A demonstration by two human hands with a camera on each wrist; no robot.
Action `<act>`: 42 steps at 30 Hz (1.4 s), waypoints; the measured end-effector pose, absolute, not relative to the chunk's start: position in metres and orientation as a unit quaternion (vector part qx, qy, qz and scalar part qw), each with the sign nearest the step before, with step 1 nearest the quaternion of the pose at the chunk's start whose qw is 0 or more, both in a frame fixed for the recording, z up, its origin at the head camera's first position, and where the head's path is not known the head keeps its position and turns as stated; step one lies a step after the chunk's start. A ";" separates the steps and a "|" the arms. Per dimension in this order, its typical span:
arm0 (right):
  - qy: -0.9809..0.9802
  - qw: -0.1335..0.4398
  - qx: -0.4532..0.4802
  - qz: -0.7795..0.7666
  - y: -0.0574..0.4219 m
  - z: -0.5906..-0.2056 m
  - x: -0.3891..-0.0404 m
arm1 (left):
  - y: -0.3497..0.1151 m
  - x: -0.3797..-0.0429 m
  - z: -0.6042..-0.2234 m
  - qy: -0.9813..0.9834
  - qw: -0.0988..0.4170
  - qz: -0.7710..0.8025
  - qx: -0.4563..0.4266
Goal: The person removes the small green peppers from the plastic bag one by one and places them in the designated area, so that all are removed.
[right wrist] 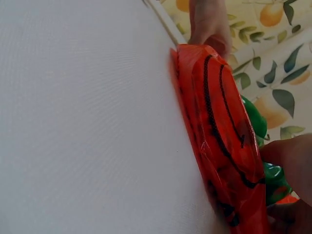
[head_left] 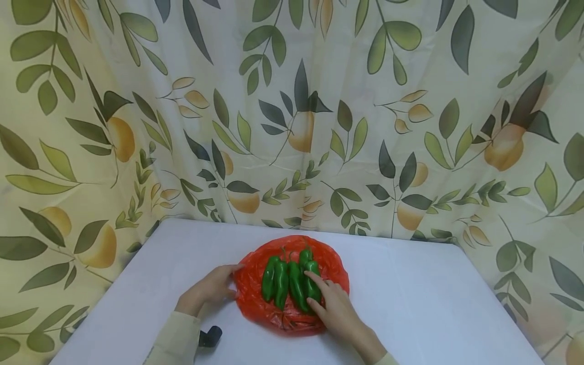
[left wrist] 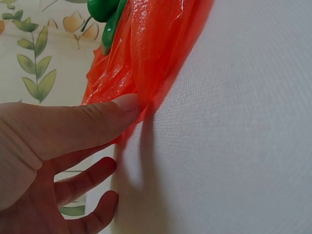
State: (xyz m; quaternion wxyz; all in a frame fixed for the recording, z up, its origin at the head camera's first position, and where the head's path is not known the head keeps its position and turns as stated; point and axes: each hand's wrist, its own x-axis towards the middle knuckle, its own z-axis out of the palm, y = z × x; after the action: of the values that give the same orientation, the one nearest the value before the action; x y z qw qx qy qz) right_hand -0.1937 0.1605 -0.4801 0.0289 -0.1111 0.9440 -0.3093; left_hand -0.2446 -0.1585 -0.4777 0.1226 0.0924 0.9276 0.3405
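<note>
Several green peppers point(head_left: 281, 284) lie side by side on a crinkled red plastic bag point(head_left: 255, 314), which is spread in a rough circle on the white table. My left hand point(head_left: 214, 284) is at the bag's left edge. In the left wrist view, its thumb and forefinger pinch the bag's rim, with the other fingers loosely bent below. My right hand point(head_left: 335, 306) reaches over the bag's right side, thumb and forefinger around the rightmost pepper point(head_left: 312, 289). In the right wrist view, black print shows on the bag's side, and the fingers partly hide the pepper.
A small black object point(head_left: 210, 336) is beside my left sleeve point(head_left: 175, 339). The white table point(head_left: 410, 299) extends around the bag. Behind it and along both sides hangs a curtain point(head_left: 292, 126) printed with leaves and fruit.
</note>
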 end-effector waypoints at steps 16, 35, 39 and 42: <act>0.893 0.018 -0.132 -0.429 0.172 -0.457 -0.193 | -0.158 -0.244 -0.475 0.930 0.124 0.330 0.100; 0.855 0.027 -0.144 -0.497 0.194 -0.440 -0.190 | -0.158 -0.242 -0.473 0.932 0.127 0.327 0.094; 0.849 0.029 -0.139 -0.510 0.200 -0.437 -0.189 | -0.157 -0.242 -0.473 0.933 0.128 0.323 0.095; 0.846 0.023 -0.127 -0.518 0.207 -0.435 -0.188 | -0.157 -0.241 -0.474 0.933 0.129 0.321 0.097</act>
State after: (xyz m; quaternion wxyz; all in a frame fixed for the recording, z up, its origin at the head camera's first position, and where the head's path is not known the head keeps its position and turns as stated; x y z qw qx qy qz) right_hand -0.1879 0.2068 -0.4350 0.0232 -0.1270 0.8458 -0.5177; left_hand -0.2414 -0.1570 -0.4738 0.1286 0.0969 0.9333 0.3209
